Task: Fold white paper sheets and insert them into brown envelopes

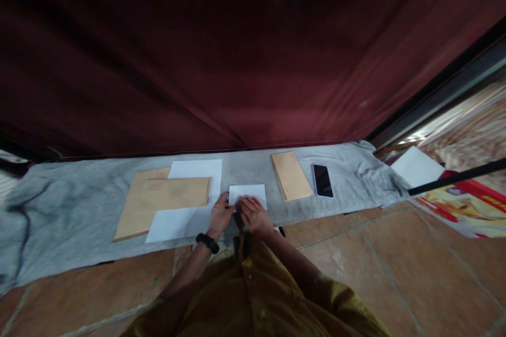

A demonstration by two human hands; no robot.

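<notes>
A small white sheet of paper (247, 190), seemingly folded, lies on the grey cloth in front of me. My left hand (221, 214) holds its left edge, with the fingers curled at the near left corner. Flat on the paper's near right part rests my right hand (254, 215), its fingers stretched out side by side. Just left of my left hand is a brown envelope (179, 193), lying across larger white sheets (174, 225) and another brown envelope (134, 208). To the right of the folded paper lies a further brown envelope (291, 176).
A grey cloth (75, 210) covers the long narrow surface. A phone (323, 180) with a purple edge lies at right. Dark red fabric (245, 63) hangs behind. A colourful printed box or sheet (470, 202) and a white sheet (418, 165) are at far right. Tiled floor (356, 258) shows below.
</notes>
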